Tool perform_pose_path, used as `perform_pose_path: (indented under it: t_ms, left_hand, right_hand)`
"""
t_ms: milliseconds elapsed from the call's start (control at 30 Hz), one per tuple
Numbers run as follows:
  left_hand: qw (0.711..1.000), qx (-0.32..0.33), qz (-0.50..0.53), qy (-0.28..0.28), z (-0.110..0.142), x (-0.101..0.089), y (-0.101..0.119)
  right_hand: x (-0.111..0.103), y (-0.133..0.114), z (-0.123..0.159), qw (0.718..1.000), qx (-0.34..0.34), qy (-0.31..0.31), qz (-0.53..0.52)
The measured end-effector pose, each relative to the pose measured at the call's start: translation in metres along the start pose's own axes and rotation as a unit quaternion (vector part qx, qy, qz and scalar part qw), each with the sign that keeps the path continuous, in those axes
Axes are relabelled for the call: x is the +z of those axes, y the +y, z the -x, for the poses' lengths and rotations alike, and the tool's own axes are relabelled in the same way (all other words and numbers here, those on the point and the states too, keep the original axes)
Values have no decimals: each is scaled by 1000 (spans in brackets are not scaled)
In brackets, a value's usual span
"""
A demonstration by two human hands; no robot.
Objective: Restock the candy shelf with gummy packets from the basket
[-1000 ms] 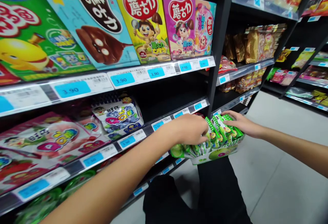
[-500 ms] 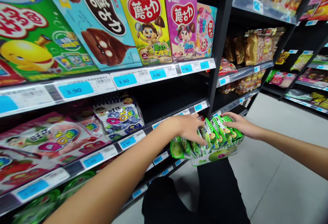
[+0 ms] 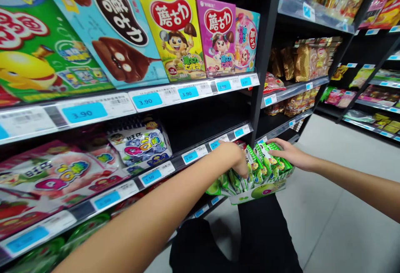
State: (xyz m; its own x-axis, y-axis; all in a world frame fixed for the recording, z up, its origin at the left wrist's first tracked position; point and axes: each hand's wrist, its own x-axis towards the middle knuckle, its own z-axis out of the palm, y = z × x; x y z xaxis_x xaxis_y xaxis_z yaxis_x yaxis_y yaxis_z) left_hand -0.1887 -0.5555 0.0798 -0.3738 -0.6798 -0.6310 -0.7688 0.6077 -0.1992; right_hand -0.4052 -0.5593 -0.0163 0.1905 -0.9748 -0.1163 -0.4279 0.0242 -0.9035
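Observation:
An open display box (image 3: 250, 197) full of several upright green snack packets (image 3: 261, 165) sits on my lap, close to the black shelf. My left hand (image 3: 233, 156) reaches down among the packets at the box's left end, fingers curled into them. My right hand (image 3: 287, 153) rests on the packets at the right end, fingers laid over their tops and pressing them together. Which single packet either hand grips is hidden.
Black store shelving runs along the left, with a price-tag rail (image 3: 215, 143) just behind the box and an empty dark bay above it. Candy bags (image 3: 137, 144) lie further left, snack boxes (image 3: 215, 35) above. More shelves (image 3: 296, 85) stand beyond; grey floor (image 3: 343, 206) spreads right.
My left hand has slid a little left and deeper in among the packets. The right hand stays on the right end of the row.

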Motion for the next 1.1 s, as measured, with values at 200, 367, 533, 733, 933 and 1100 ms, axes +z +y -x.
perform_pose_path:
  t_ms: [200, 367, 533, 733, 933, 1100]
  left_hand:
    - [998, 39, 56, -7, -8, 14, -16]
    - [997, 72, -4, 35, -11, 25, -17]
    - [995, 87, -2, 56, -7, 35, -11]
    - [995, 80, -7, 56, 5, 39, 3]
    - [996, 61, -4, 65, 2, 47, 10]
    - [997, 44, 5, 56, -5, 56, 15]
  right_hand:
    - [1, -1, -1, 1000, -17, -12, -15]
    - [2, -6, -1, 1000, -27, -5, 15]
    - [3, -11, 1, 1000, -16, -2, 23]
    - [5, -12, 1, 999, -26, 3, 32]
    - [6, -12, 3, 1000, -15, 4, 23]
    - [6, -11, 3, 1000, -13, 11, 25]
